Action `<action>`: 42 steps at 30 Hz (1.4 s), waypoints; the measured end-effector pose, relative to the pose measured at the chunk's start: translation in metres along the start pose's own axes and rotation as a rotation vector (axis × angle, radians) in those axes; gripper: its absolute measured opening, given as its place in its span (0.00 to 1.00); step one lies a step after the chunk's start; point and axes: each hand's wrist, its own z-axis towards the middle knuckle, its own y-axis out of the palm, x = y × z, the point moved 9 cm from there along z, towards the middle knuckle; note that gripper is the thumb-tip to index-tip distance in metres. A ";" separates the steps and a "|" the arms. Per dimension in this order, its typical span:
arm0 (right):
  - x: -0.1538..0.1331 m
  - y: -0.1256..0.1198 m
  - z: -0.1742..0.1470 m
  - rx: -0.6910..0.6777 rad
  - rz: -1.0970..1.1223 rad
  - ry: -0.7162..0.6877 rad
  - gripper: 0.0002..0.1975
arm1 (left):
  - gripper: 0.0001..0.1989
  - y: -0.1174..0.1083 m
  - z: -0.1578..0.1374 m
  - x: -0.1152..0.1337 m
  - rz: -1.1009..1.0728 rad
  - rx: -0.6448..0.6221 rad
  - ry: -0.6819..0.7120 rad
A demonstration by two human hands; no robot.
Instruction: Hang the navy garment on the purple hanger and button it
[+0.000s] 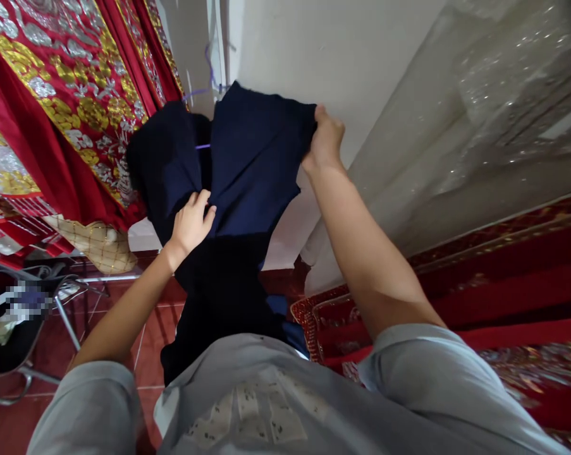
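A dark navy garment (257, 151) hangs in front of me, spread in two panels with a darker gap between them. My right hand (327, 139) is closed around its upper right edge and holds that panel out to the side. My left hand (193, 221) is at the inner edge of the left panel, with its fingers curled on the cloth. Thin purple cord (209, 66) shows above the garment, and a short purple piece crosses the gap. Where the cloth falls into black shadow lower down, its shape is hard to make out.
Red cloth with gold and silver embroidery (62, 82) hangs at the left. A sheer glittering drape (437, 126) covers the right side, above more red trimmed fabric (517, 278). At the lower left, a metal-framed chair (22, 347) holding small items stands on red floor tiles.
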 end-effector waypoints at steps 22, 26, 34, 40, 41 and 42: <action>0.000 -0.068 -0.206 0.154 -0.241 0.018 0.07 | 0.39 0.077 -0.080 0.037 -1.062 0.450 -0.310; 0.049 -0.001 -0.270 -0.430 -0.282 0.358 0.14 | 0.30 0.086 -0.096 0.036 -1.117 0.455 -0.422; 0.043 0.001 -0.265 -0.486 -0.465 0.293 0.12 | 0.09 0.078 -0.103 0.033 -1.014 0.382 -0.450; 0.029 0.003 -0.267 -0.514 -0.496 0.222 0.10 | 0.10 0.076 -0.108 0.035 -1.031 0.371 -0.445; 0.028 0.002 -0.266 -0.510 -0.499 0.214 0.10 | 0.10 0.075 -0.107 0.036 -1.029 0.370 -0.432; 0.027 0.003 -0.265 -0.516 -0.506 0.204 0.10 | 0.10 0.072 -0.106 0.038 -1.023 0.367 -0.419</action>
